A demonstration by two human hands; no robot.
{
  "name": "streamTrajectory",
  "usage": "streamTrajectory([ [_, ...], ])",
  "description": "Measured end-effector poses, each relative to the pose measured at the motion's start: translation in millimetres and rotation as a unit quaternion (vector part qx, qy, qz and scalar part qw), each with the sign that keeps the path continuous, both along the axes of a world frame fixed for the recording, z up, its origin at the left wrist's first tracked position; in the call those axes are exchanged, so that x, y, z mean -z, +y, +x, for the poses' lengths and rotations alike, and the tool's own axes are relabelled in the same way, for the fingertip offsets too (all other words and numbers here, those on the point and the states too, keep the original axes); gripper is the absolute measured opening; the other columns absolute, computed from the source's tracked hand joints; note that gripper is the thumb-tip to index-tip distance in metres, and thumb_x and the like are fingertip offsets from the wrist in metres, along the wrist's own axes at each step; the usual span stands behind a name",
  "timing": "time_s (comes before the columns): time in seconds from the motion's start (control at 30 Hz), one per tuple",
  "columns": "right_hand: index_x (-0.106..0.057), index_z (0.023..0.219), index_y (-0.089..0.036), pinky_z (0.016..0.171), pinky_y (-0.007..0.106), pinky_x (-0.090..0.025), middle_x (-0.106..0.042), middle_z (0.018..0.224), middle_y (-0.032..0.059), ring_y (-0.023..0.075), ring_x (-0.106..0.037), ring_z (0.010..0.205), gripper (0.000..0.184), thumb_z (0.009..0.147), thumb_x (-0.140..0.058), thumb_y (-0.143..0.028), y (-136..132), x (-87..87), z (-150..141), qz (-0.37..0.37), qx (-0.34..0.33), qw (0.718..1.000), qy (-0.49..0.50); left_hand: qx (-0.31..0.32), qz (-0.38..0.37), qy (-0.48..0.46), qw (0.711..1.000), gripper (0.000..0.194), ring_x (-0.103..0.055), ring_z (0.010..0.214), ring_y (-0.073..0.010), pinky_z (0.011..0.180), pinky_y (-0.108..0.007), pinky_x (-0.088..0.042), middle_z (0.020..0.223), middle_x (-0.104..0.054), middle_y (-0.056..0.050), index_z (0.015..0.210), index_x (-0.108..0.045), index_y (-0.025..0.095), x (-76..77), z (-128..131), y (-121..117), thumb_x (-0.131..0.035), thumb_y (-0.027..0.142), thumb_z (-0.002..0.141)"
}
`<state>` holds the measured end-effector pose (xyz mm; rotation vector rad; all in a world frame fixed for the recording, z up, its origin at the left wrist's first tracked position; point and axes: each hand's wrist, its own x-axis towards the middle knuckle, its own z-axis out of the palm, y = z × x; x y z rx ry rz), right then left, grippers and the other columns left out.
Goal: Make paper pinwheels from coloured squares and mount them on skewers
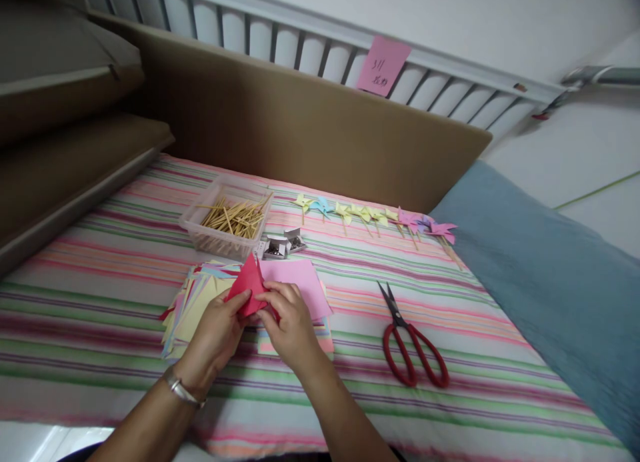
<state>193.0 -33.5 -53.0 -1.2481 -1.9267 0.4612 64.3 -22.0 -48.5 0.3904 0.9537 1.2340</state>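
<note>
A folded sheet of red paper (249, 282) is held between both hands above the striped cloth. My left hand (217, 332) grips its lower left side, thumb lying on the front. My right hand (290, 322) pinches the lower right corner between thumb and fingers. Under the hands lie a loose stack of coloured paper squares (200, 315) on the left and a neater pile with a pink sheet (300, 282) on top. Red-handled scissors (400, 325) rest on the cloth to the right, blades slightly apart.
Behind the paper stands a clear plastic box (225, 245) of thin wooden sticks. Beside it are two small boxes (276, 249) of metal bits. Several paper pinwheels (360, 213) line the back, before a cardboard panel (300, 129). Cardboard boxes (75, 155) stand at left.
</note>
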Motion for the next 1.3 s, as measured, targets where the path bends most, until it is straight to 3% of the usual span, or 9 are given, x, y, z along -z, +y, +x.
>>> streamTrajectory([
  [0.47, -0.066, 0.094, -0.021, 0.091, 0.036, -0.042, -0.060, 0.108, 0.0080, 0.0216, -0.051, 0.103, 0.018, 0.077, -0.065, -0.016, 1, -1.1, 0, -0.016, 0.003, 1.000, 0.009, -0.008, 0.022, 0.046, 0.999, 0.025, -0.057, 0.049, -0.0120, 0.051, -0.021, -0.045, 0.063, -0.068, -0.004, 0.077, -0.065, 0.010, -2.4, 3, 0, -0.076, 0.021, 0.057],
  [0.83, -0.067, 0.092, -0.019, 0.089, 0.035, -0.043, -0.062, 0.102, 0.0091, 0.0214, -0.053, 0.099, 0.013, 0.085, -0.056, -0.021, 0, -3.3, -1, -0.005, 0.014, 1.000, 0.006, 0.028, 0.080, 0.120, 0.989, 0.028, -0.060, 0.066, -0.0151, 0.066, -0.025, -0.045, 0.075, -0.070, -0.004, 0.092, -0.067, 0.013, 10.6, 0, 2, -0.068, 0.028, 0.068],
  [1.13, -0.067, 0.088, -0.022, 0.092, 0.032, -0.043, -0.061, 0.103, 0.0058, 0.0186, -0.054, 0.101, 0.014, 0.077, -0.063, -0.015, 0, -0.5, -1, -0.034, 0.029, 0.997, 0.070, 0.029, 0.093, 0.179, 0.979, 0.030, -0.060, 0.067, -0.0152, 0.066, -0.024, -0.045, 0.076, -0.070, -0.004, 0.094, -0.068, 0.015, 15.7, -2, 2, -0.069, 0.029, 0.068],
  [1.3, -0.067, 0.089, -0.022, 0.091, 0.032, -0.043, -0.062, 0.104, 0.0056, 0.0190, -0.054, 0.101, 0.019, 0.074, -0.064, -0.011, 0, 0.6, -1, -0.040, 0.037, 0.996, 0.074, 0.008, 0.048, 0.114, 0.992, 0.030, -0.059, 0.057, -0.0138, 0.058, -0.023, -0.045, 0.069, -0.070, -0.004, 0.084, -0.068, 0.013, 5.2, 0, 0, -0.075, 0.029, 0.060],
])
